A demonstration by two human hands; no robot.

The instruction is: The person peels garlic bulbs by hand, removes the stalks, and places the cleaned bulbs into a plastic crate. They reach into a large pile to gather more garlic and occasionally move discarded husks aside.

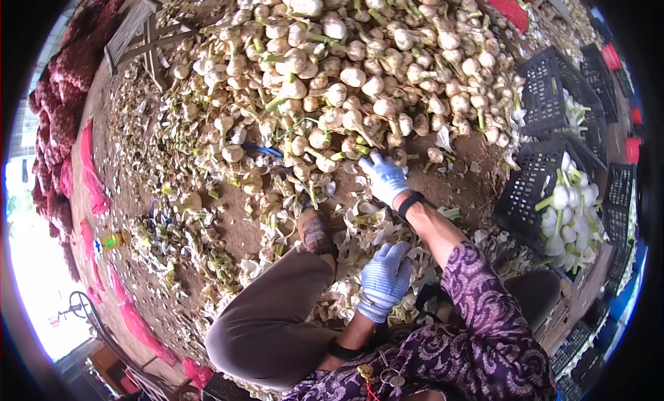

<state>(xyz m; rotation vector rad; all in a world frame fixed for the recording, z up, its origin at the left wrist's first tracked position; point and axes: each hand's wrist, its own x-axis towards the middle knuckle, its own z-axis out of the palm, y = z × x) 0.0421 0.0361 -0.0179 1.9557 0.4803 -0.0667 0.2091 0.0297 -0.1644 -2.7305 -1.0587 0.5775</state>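
My right hand (384, 177), in a pale blue and white glove, reaches forward to the near edge of a big heap of garlic bulbs (353, 76). Its fingers are stretched out, tips right at a garlic bulb with a cut green stem (351, 147). Close to my body, above the peelings between my legs, my left hand (384, 280) wears a matching glove. Its fingers are curled together, and I cannot tell what, if anything, they hold. Papery garlic skins (366, 224) lie thick on the ground around both hands.
Black plastic crates (523, 176) stand on the right, one holding cleaned white garlic (573, 211). Red mesh sacks (66, 89) are stacked at far left, with pink netting (93, 169) along the floor. A wooden stool (142, 38) lies at upper left. A yellow-green bottle (112, 241) lies among trimmings.
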